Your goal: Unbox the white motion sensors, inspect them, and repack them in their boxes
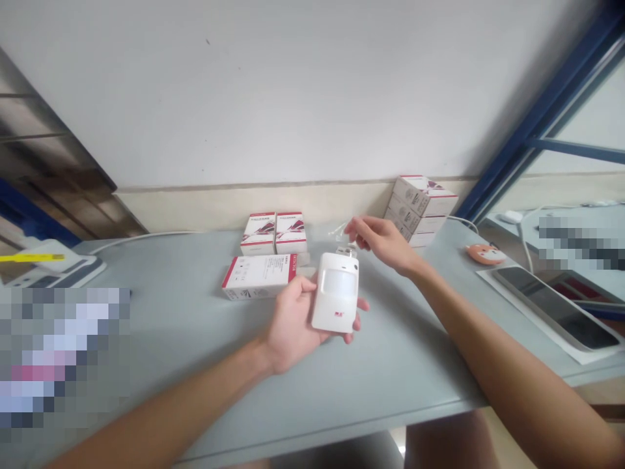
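- The left hand (293, 319) was curled around the back of a white motion sensor (336, 293), gripping it upright above a grey table (390, 371), near the middle of the view.
- The right hand (383, 241) was at the sensor's 1 o'clock, its fingers (359, 226) nearly closed at a small clear plastic bag (338, 229); I cannot tell whether they had hold of it.
- A white-and-red box (258, 277) lay flat at the sensor's 10 o'clock.
- Two upright boxes (274, 233) stood at 11 o'clock.
- A stack of boxes (420, 208) stood at 2 o'clock.
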`<action>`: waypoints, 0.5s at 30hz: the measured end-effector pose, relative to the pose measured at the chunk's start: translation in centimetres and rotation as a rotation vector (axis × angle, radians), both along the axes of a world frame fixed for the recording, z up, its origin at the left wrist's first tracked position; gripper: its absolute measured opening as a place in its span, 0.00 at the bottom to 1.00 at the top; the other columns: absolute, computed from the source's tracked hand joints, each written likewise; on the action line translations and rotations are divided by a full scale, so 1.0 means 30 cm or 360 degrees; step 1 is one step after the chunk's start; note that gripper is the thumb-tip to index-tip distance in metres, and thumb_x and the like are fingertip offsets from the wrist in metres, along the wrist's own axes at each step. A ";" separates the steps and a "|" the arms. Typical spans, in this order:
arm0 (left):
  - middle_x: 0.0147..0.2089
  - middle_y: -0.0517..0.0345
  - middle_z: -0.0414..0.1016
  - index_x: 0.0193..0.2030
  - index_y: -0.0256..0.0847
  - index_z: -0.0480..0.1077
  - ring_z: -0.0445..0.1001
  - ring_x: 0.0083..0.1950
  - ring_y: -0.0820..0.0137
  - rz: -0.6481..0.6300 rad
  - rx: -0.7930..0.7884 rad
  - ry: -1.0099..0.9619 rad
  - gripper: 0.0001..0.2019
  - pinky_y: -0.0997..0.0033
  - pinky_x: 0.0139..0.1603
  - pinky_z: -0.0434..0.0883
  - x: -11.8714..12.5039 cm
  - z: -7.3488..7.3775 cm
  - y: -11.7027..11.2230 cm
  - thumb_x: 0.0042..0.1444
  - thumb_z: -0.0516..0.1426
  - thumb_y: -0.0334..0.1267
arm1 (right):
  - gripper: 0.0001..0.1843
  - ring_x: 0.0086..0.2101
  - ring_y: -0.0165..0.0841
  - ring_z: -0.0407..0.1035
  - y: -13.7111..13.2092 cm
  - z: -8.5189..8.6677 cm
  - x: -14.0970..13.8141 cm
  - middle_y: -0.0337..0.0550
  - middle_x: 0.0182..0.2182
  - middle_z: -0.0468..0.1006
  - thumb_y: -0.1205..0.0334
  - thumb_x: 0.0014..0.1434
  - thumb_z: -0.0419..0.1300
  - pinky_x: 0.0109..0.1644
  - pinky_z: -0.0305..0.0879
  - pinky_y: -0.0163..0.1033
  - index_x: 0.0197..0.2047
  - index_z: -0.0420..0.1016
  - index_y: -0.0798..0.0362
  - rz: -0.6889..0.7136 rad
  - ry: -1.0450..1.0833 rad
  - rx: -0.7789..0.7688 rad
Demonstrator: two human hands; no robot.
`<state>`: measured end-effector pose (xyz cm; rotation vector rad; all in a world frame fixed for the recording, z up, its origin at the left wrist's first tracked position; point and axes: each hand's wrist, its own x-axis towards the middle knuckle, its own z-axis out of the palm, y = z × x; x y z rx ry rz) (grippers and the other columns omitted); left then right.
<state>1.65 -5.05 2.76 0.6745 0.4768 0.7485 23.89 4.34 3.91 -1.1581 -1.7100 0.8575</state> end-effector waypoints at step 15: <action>0.36 0.43 0.78 0.51 0.32 0.74 0.76 0.32 0.58 0.0184 0.0146 0.0099 0.23 0.62 0.31 0.68 0.006 0.035 -0.001 0.65 0.45 0.45 | 0.23 0.28 0.28 0.51 -0.049 0.012 -0.049 0.34 0.27 0.64 0.44 0.54 0.76 0.33 0.46 0.39 0.27 0.72 0.51 0.0548 0.0554 -0.0557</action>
